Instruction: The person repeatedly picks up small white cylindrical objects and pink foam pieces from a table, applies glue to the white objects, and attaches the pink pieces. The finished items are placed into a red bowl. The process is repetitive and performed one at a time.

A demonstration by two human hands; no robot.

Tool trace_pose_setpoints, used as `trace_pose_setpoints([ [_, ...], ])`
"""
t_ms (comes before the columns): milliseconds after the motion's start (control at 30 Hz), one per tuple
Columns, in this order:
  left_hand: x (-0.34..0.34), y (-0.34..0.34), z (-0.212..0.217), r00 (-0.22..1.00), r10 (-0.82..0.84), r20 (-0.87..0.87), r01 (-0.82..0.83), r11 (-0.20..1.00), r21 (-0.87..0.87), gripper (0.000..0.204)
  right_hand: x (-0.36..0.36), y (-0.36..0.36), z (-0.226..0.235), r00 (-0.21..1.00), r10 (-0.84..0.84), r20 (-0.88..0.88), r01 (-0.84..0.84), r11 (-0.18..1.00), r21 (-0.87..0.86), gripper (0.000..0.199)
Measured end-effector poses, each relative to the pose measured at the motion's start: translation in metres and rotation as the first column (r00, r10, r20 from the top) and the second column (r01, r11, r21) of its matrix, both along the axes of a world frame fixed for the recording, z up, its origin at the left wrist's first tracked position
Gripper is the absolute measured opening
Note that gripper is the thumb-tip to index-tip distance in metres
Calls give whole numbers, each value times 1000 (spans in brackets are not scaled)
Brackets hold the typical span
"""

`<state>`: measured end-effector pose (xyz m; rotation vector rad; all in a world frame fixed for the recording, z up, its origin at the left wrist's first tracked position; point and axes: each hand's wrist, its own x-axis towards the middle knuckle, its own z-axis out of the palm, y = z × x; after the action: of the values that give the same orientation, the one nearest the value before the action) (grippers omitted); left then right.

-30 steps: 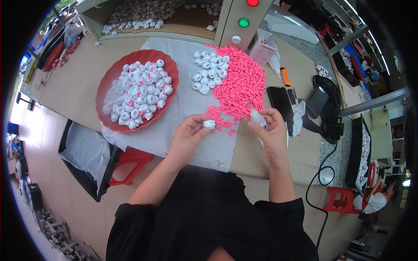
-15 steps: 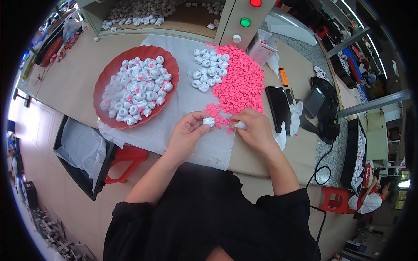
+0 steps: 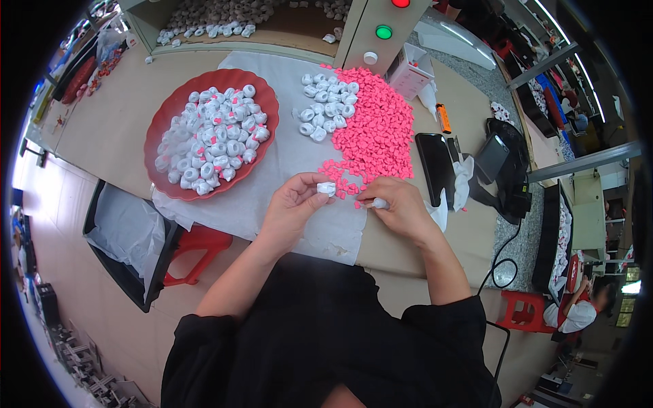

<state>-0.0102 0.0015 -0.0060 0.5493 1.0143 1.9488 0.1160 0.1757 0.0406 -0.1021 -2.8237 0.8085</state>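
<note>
Small white cap (image 3: 326, 188) was pinched between the thumb and fingertips of the left hand (image 3: 294, 207), held just above the near edge of the white sheet (image 3: 286, 163), close to the scattered front of the pink pieces (image 3: 375, 129). Right hand (image 3: 398, 207) lay just beside it, palm down on the sheet, fingers curled around a second white cap (image 3: 378, 203) that showed at the fingertips; the two hands were near each other but not touching.

Pink pieces formed a broad heap on the sheet, running away from the hands toward the back of the table (image 3: 102, 122). A loose cluster of white caps (image 3: 328, 109) sat against the left flank of that heap. Farther left, a red round tray (image 3: 178, 112) rested partly on the sheet, filled with white caps that showed pink inside.

Right of the heap: a black phone (image 3: 435, 166) lay flat, with a crumpled white cloth (image 3: 462, 178) beside it and an orange marker (image 3: 443, 117) beyond. A beige box with a green button (image 3: 383, 31) stood at the back, next to a shallow cardboard bin (image 3: 224, 15) holding more white caps.

Below the table edge, a red stool (image 3: 194, 250) and a black bin lined with clear plastic (image 3: 126, 238) stood on the floor to the left. Person wore a black top.
</note>
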Motion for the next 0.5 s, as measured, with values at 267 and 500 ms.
trace_pose_setpoints([
  [267, 2, 0, 2, 1000, 14, -27, -15, 1000, -18, 25, 0, -2, -1, 996, -86, 27, 89, 985, -145, 13],
  [500, 2, -2, 4, 997, -26, -67, 22, 998, -63, 24, -4, -36, 4, 956, -292, 37, 218, 620, -754, 10],
])
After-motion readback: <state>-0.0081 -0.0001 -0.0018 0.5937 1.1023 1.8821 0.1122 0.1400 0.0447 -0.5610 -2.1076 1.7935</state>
